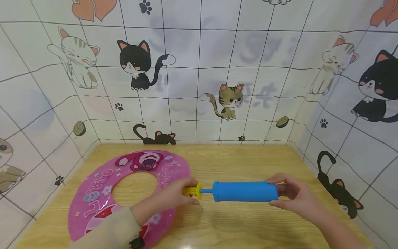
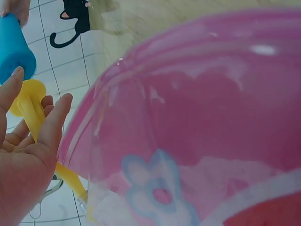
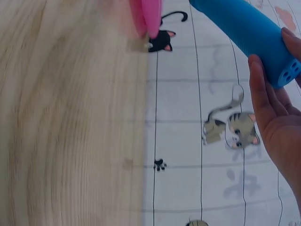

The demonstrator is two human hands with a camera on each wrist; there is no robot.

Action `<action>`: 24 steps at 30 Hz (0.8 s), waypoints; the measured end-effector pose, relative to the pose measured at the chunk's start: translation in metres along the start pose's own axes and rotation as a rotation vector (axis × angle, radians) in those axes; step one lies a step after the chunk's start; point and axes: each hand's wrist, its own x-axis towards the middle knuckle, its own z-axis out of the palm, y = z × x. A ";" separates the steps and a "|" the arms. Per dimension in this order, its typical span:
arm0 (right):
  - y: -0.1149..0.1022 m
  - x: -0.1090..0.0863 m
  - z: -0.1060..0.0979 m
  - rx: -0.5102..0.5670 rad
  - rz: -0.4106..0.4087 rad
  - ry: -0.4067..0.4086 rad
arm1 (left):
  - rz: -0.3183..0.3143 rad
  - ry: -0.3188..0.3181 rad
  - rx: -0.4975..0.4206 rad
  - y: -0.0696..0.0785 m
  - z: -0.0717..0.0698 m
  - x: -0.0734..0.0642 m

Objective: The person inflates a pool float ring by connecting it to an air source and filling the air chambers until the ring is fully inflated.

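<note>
A blue hand air pump point(image 1: 245, 191) is held level above the table between both hands. Its yellow end piece point(image 2: 30, 106), on a thin blue rod, lies in my left hand point(image 1: 183, 193), with the fingers and thumb around it. My right hand point(image 1: 292, 193) grips the far end of the blue barrel point(image 3: 263, 44), thumb on one side and fingers on the other. Small holes show in that end in the right wrist view. A pink inflatable swim ring point(image 1: 84, 200), printed with a bear and flowers, lies under my left forearm. Past my left palm, the yellow part reaches toward the ring's edge.
The wooden table point(image 1: 242, 155) runs back to a white sheet point(image 1: 192, 79) with a grid and cartoon cats, which hangs behind it and along both sides. A dark band point(image 1: 136, 242) is on my left wrist by the sleeve point(image 1: 112, 228).
</note>
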 end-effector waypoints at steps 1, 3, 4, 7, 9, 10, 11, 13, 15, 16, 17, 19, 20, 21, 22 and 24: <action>0.000 -0.003 -0.005 0.016 -0.026 -0.007 | -0.010 0.004 0.004 -0.001 -0.001 -0.001; -0.001 -0.009 -0.016 0.027 -0.033 -0.013 | -0.025 0.010 0.010 -0.005 -0.004 -0.002; -0.003 -0.013 -0.021 0.022 -0.017 -0.010 | -0.030 0.012 0.015 -0.006 -0.005 -0.003; -0.008 -0.023 -0.036 -0.004 0.018 0.010 | -0.036 0.018 0.014 -0.009 -0.009 -0.005; -0.011 -0.029 -0.045 -0.006 0.029 0.025 | -0.029 0.022 0.015 -0.011 -0.011 -0.007; -0.011 -0.032 -0.049 -0.005 0.020 0.027 | -0.022 0.020 0.016 -0.012 -0.012 -0.007; -0.012 -0.035 -0.052 0.008 -0.002 0.020 | -0.011 0.017 0.014 -0.013 -0.013 -0.008; -0.011 -0.038 -0.056 0.032 -0.027 0.008 | 0.003 0.006 0.012 -0.015 -0.013 -0.009; -0.011 -0.040 -0.056 0.044 -0.022 -0.002 | 0.012 -0.001 0.012 -0.015 -0.013 -0.011; -0.010 -0.041 -0.055 0.044 -0.013 -0.003 | 0.013 -0.002 0.009 -0.015 -0.013 -0.012; -0.010 -0.040 -0.052 0.037 0.002 0.003 | 0.017 0.001 0.008 -0.014 -0.013 -0.012; -0.009 -0.037 -0.045 0.036 0.027 0.008 | 0.027 0.011 -0.003 -0.014 -0.011 -0.012; -0.009 -0.034 -0.040 0.022 0.040 0.013 | 0.036 0.017 -0.011 -0.014 -0.010 -0.012; -0.008 -0.031 -0.034 0.013 0.052 0.014 | 0.045 0.021 -0.014 -0.013 -0.008 -0.011; -0.007 -0.028 -0.028 0.010 0.057 0.011 | 0.053 0.025 -0.011 -0.013 -0.007 -0.010; -0.005 -0.020 -0.015 0.003 0.069 0.006 | 0.063 0.029 -0.006 -0.012 -0.003 -0.007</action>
